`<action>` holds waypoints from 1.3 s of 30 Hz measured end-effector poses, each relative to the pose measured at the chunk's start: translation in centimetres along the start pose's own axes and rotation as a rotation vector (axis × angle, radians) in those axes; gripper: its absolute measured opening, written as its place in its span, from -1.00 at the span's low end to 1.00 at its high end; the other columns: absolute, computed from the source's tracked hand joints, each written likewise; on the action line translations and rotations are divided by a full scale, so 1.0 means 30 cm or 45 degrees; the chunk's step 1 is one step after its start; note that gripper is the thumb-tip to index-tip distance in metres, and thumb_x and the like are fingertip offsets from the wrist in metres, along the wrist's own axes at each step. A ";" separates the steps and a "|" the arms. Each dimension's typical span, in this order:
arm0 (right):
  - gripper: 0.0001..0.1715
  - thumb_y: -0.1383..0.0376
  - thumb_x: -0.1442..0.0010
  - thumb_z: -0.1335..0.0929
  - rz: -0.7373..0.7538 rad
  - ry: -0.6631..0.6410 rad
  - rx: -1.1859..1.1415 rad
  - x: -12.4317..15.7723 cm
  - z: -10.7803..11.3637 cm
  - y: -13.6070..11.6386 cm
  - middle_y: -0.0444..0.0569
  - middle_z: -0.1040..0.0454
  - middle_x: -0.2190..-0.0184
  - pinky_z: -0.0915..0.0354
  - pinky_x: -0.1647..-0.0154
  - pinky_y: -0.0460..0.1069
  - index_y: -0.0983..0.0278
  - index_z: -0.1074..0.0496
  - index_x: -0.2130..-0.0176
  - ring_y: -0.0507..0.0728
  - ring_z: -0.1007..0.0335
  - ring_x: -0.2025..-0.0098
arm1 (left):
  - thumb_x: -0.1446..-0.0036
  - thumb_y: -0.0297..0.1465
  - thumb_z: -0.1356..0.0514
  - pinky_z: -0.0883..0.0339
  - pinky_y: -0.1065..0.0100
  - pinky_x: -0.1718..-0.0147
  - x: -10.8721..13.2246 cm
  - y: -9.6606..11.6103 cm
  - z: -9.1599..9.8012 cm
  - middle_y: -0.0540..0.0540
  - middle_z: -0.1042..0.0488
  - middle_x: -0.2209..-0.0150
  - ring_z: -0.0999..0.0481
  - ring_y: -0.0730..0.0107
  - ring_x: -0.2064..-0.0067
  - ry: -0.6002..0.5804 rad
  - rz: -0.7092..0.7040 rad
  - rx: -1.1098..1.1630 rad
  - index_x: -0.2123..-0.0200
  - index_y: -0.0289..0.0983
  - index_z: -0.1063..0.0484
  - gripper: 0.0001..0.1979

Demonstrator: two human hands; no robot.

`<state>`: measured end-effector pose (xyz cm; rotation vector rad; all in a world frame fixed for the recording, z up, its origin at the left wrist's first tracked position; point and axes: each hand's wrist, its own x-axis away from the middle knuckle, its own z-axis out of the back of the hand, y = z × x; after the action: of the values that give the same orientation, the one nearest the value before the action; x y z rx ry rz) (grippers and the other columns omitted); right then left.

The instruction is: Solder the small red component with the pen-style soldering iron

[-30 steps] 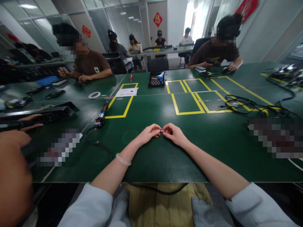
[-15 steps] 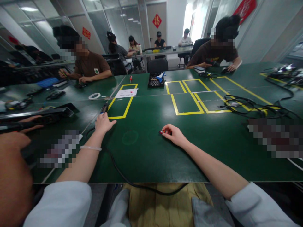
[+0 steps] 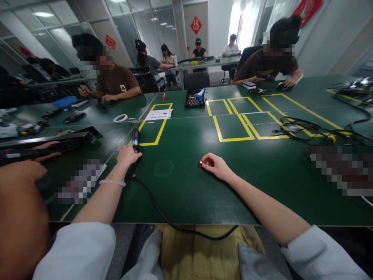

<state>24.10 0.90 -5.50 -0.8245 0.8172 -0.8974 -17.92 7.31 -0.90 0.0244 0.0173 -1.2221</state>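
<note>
My left hand (image 3: 127, 156) is closed on the end of a slim black electric screwdriver (image 3: 135, 137), beside the near-left corner of a yellow tape frame (image 3: 159, 136). The screwdriver has a bluish band and lies pointing away from me. A black cord (image 3: 154, 206) trails from near that hand over the table edge. My right hand (image 3: 215, 165) rests on the green table (image 3: 175, 194), its fingertips pinching a small red-and-dark piece (image 3: 201, 163). Most of that piece is hidden by the fingers, so its kind is unclear.
A printed paper (image 3: 159, 114) lies across the tape frame. Farther back are a black tray (image 3: 190, 102) and a red-handled screwdriver (image 3: 163, 97). Coiled black cables (image 3: 303, 130) lie at right. A neighbour's arm (image 3: 23, 194) reaches in at left; two people sit opposite.
The electric screwdriver has swung to point straighter away from me, and more of its body shows. My right hand keeps its pinch. The whole view has shifted slightly.
</note>
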 end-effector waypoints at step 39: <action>-0.86 0.44 -0.16 -0.29 0.204 0.002 0.210 0.016 -0.006 -0.008 -0.08 -0.35 0.37 -0.24 0.34 -0.07 0.29 -0.44 0.28 0.02 -0.28 0.41 | -0.14 -0.10 -0.11 -0.33 0.19 0.04 0.544 0.618 -0.052 -0.20 -0.26 -0.10 -0.31 0.14 -0.06 0.163 -1.056 0.310 -0.23 -0.20 -0.07 -0.35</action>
<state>24.06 0.35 -5.49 -0.6055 0.7876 -0.8118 5.10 -1.66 -2.72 0.3350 -0.0117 -2.0444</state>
